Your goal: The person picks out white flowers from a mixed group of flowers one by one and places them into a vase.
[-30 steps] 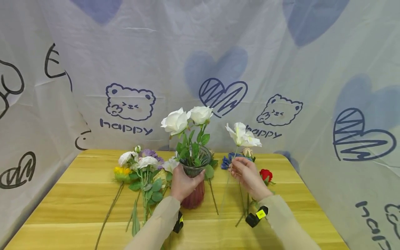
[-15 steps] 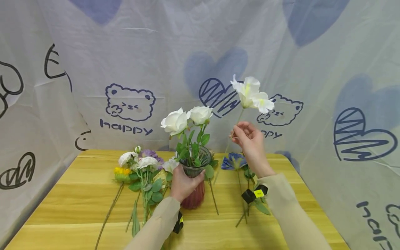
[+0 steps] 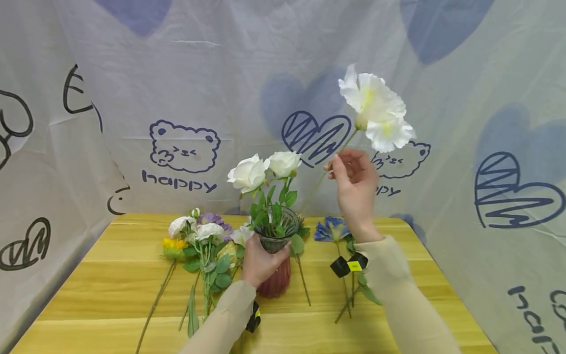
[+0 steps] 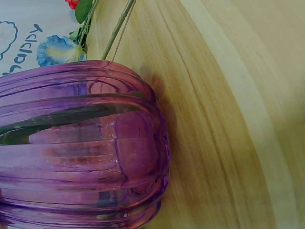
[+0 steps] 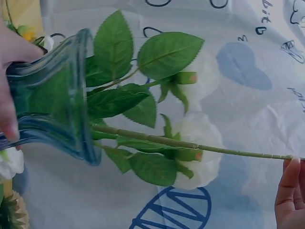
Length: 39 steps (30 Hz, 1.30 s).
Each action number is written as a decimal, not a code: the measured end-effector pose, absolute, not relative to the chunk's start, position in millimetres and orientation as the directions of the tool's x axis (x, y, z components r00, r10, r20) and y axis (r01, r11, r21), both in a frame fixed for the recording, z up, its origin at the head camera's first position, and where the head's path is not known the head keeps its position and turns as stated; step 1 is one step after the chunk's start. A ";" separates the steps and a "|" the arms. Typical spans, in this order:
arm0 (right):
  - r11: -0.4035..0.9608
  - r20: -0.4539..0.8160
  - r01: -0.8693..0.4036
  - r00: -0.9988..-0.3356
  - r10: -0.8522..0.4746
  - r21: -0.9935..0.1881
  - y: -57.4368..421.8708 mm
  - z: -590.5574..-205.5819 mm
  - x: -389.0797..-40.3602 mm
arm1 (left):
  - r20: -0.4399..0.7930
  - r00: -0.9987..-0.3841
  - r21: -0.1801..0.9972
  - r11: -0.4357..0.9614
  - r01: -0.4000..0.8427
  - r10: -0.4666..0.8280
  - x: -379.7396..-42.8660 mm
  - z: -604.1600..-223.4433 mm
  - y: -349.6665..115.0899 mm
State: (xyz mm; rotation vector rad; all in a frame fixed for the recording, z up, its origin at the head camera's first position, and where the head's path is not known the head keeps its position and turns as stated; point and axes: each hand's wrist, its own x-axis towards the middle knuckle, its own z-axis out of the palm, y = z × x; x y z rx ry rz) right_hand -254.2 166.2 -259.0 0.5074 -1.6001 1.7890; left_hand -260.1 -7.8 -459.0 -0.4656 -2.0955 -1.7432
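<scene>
My left hand (image 3: 263,260) grips the neck of a ribbed glass vase (image 3: 276,280), clear at the top and pinkish below, upright on the table. Two white roses (image 3: 247,173) with green leaves stand in it. Up to the right, my right hand (image 3: 355,184) pinches the thin stem of a white ruffled flower (image 3: 376,108) with yellow centres. That flower tilts to the right. In the right wrist view its green stem (image 5: 224,151) slants to the vase's rim (image 5: 88,95), the lower end overlapping the mouth. A dark green stem shows through the glass in the left wrist view.
Left of the vase lie a yellow sunflower (image 3: 173,247), a bunch of white flowers (image 3: 208,232) and a purple flower (image 3: 214,221). To the right lies a blue flower (image 3: 331,229), partly near my right sleeve. A printed cloth surrounds the wooden table (image 3: 318,329).
My right hand has lifted the white ruffled flower up from the table's right side, its head tilting right and its stem now reaching the vase mouth. My left hand and the vase stay put.
</scene>
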 end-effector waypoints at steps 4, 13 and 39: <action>0.071 0.732 -0.734 -0.655 0.185 -0.675 160.9 -268.2 -257.7 | 0.484 -0.875 0.860 0.176 0.479 0.016 -260.0 -459.0 -7.6; 0.184 0.707 -0.689 -0.705 0.059 -0.702 151.0 -287.4 -261.4 | 0.481 -0.876 0.861 0.186 0.474 0.005 -261.1 -460.1 -7.1; 0.513 0.407 -0.451 -0.891 -0.203 -0.730 163.5 -331.5 -261.9 | 0.522 -0.853 0.832 0.224 0.507 -0.010 -261.3 -460.0 -6.3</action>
